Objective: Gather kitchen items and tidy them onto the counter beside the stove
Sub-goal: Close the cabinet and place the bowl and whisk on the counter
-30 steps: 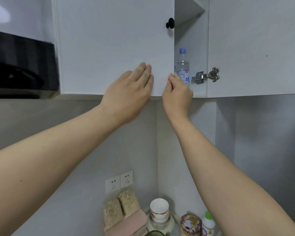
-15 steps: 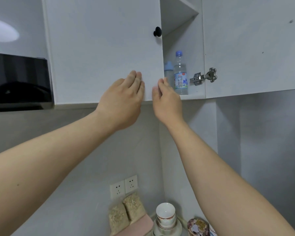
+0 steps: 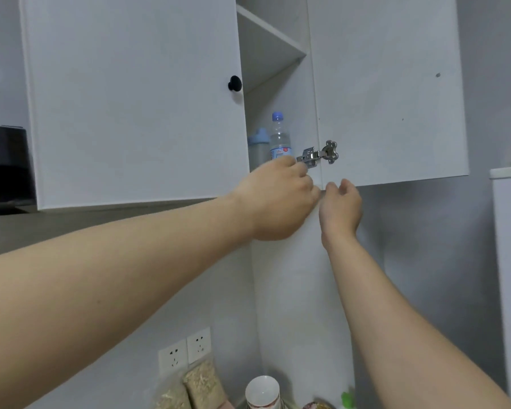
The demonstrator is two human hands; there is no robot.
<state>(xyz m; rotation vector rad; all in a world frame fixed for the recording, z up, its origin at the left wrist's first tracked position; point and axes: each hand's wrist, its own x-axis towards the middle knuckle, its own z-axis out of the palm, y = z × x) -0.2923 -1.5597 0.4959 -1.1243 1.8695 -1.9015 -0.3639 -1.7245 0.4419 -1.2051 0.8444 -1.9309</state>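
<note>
Head view

Obs: cupboard (image 3: 281, 93) is open on its right half. The right door (image 3: 387, 90) is swung out, the left door (image 3: 130, 98) is shut. The water bottle (image 3: 279, 134) stands upright near the front edge of the cupboard's floor, just beside the hinge (image 3: 319, 156). A blue-lidded container (image 3: 257, 143) sits close at its left, part hidden by the left door.

Left hand (image 3: 278, 199) reaches up at the bottle's foot and covers it. Its fingers are curled away from the camera; cannot tell if they grip yet. Right hand (image 3: 341, 208) is under the lower corner of the right door, fingers (image 3: 347, 184) loosely curled, pinching nothing.

Risks (judgement):
- The reach is overhead and half blind, so a low, loose grip could tip the tall bottle against the container or off the front edge
- A fall would land near the cup (image 3: 262, 391) below
- Knuckles pass close to the metal hinge and could scrape it
- The right hand could nudge the door inward onto the left wrist

Change vs earlier:
- 1.0 s ago the left palm lay flat on the left door's lower edge and the right fingers were at that door's free edge
- Both hands have since shifted right
- The opening shows wider, and the container was not visible then
</note>
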